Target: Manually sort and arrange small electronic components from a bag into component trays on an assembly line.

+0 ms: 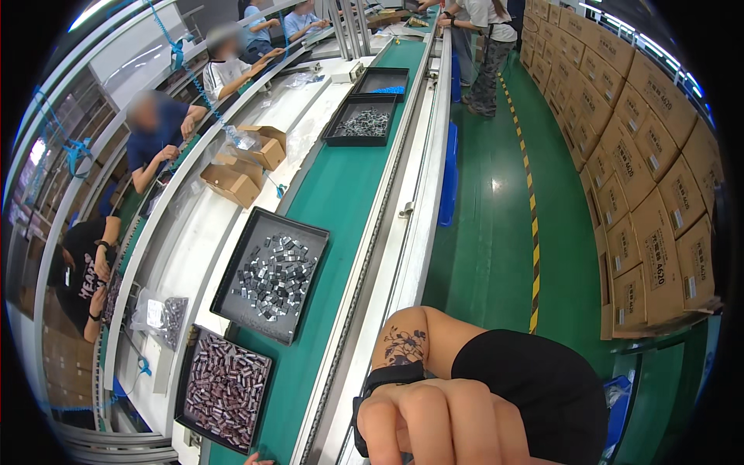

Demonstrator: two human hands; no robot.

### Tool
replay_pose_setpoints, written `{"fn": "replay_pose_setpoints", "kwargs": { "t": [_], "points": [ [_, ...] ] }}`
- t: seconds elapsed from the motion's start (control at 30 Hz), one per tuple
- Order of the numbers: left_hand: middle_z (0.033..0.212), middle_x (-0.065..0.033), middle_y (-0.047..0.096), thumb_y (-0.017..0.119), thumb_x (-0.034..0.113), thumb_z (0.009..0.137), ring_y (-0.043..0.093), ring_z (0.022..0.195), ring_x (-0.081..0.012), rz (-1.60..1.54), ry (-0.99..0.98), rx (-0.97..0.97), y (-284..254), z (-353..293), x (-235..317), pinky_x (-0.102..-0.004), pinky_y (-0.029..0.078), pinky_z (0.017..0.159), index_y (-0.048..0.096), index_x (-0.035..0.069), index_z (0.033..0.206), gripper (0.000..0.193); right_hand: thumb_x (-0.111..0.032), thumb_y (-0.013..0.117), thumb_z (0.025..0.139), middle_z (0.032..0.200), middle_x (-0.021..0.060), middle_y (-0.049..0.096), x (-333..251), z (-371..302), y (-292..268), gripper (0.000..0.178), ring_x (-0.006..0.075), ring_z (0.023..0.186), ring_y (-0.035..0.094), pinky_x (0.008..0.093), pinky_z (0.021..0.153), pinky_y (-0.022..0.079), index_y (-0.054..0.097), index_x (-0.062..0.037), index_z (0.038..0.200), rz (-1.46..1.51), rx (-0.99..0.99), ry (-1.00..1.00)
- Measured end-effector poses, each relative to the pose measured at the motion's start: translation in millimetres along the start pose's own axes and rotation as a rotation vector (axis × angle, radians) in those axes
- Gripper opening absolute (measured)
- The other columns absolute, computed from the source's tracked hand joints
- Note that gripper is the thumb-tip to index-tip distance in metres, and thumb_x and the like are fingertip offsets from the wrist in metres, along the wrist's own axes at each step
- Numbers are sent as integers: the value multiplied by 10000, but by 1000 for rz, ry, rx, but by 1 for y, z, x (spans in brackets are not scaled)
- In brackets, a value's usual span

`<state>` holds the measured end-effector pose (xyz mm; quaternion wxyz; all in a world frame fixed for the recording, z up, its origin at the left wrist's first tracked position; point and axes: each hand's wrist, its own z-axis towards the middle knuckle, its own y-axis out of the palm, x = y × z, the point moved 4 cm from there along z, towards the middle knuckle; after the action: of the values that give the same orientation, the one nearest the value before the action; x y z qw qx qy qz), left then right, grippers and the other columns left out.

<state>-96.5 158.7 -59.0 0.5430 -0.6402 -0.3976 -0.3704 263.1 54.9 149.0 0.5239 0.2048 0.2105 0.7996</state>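
My right hand (pixel 446 422) is raised close in front at the lower edge, the arm bent back toward me. Its fingers are curled closed; what they hold, if anything, is hidden. A black band (pixel 394 377) circles the wrist. Of my left hand (pixel 260 460) only fingertips show at the lower edge, over the green belt (pixel 337 205). Nearest to it is a black tray (pixel 180 395) full of small brownish-purple cylindrical parts (pixel 225 384). Beyond lies a larger black tray (pixel 232 260) with small black and silvery block-shaped parts (pixel 279 277).
Two more black trays (pixel 329 132) of small parts sit farther up the belt. Open cardboard boxes (pixel 232 182) and a plastic bag of parts (pixel 163 318) rest on the white bench at left, where several people sit. Stacked cartons (pixel 632 155) line the right side.
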Motion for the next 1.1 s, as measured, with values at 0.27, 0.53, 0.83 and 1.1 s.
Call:
{"fn": "replay_pose_setpoints", "kwargs": {
  "t": [0.27, 0.53, 0.83, 1.1],
  "points": [
    [829, -53, 645, 541, 192, 918, 544, 699, -97, 397, 1209, -527, -4, 10, -22, -223, 438, 633, 611, -16, 1051, 257, -200, 308, 998, 968, 48, 602, 11, -16, -5, 368, 167, 889, 562, 276, 810, 436, 656, -119, 908, 45, 54, 12],
    [825, -51, 643, 541, 194, 919, 547, 702, -100, -13, -30, -6, 1, -2, 4, -224, 437, 637, 611, -10, 1059, 258, -234, 274, 1004, 954, 51, 613, 15, -7, 15, 396, 181, 888, 562, 285, 824, 417, 649, -133, 929, 66, 107, -214],
    [825, -59, 645, 548, 199, 916, 558, 716, -113, -26, -47, 5, 2, -2, 2, -236, 446, 650, 612, -10, 1068, 266, -257, 242, 1009, 919, 55, 628, 11, -4, 12, 402, 186, 870, 561, 276, 783, 402, 632, -180, 950, -94, 70, -62],
    [824, -59, 645, 543, 198, 920, 558, 719, -110, -147, 6, -102, -4, 6, -16, -234, 444, 654, 605, -13, 1073, 268, -267, 238, 1011, 919, 61, 629, 13, -6, 12, 401, 180, 863, 557, 271, 776, 398, 628, -188, 964, -96, 62, -59]
  ]
}}
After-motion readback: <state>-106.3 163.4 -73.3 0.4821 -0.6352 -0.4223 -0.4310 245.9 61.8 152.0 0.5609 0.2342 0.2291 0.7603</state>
